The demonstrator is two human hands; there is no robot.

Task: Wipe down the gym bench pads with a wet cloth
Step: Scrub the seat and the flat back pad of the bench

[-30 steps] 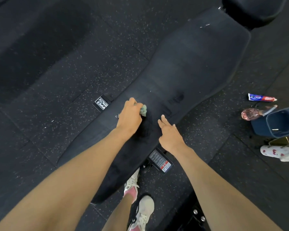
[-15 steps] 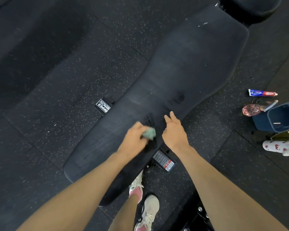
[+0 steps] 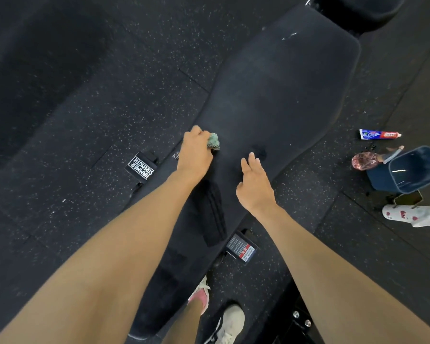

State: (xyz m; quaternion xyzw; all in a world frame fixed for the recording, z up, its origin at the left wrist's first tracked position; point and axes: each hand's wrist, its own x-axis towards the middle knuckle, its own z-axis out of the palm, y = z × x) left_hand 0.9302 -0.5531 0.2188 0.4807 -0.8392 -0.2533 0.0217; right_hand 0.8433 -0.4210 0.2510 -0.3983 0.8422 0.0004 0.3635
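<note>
Pad point(image 3: 278, 100): black, long, lying across the middle of the view above a speckled dark floor point(image 3: 85, 120). Long axis on a diagonal, from lower left up to upper right. Broad end toward the upper right, just short of a second dark pad point(image 3: 358, 8) at the top edge; narrow end toward the lower left, beside the shoes point(image 3: 230, 321). Waisted near the middle, where both hands are. Darker damp-looking streaks on the surface beside the left forearm, and a small dark patch just past the right fingertips.

Cloth point(image 3: 213, 141): small, pale green, bunched, down on the pad near its left edge. Grasped by the left hand point(image 3: 195, 152), fingers curled round it, a wad sticking out on the far side of the knuckles.

Right hand point(image 3: 255, 184): released, fingers loosely straight and pointing up the pad, holding nothing, over the right half of the pad just beside the left hand. Touching the surface or just above it: cannot tell.

Under the pad's left edge, a black label point(image 3: 140, 167) reading HAMMER STRENGTH. Under its right edge, a sticker point(image 3: 241, 247) with small print and a red band.

On the floor to the right, well apart from the pad: a tube point(image 3: 379, 134), a pink bottle point(image 3: 364, 161), a blue bin point(image 3: 412, 170) and a white item with red marks point(image 3: 412, 214).
</note>
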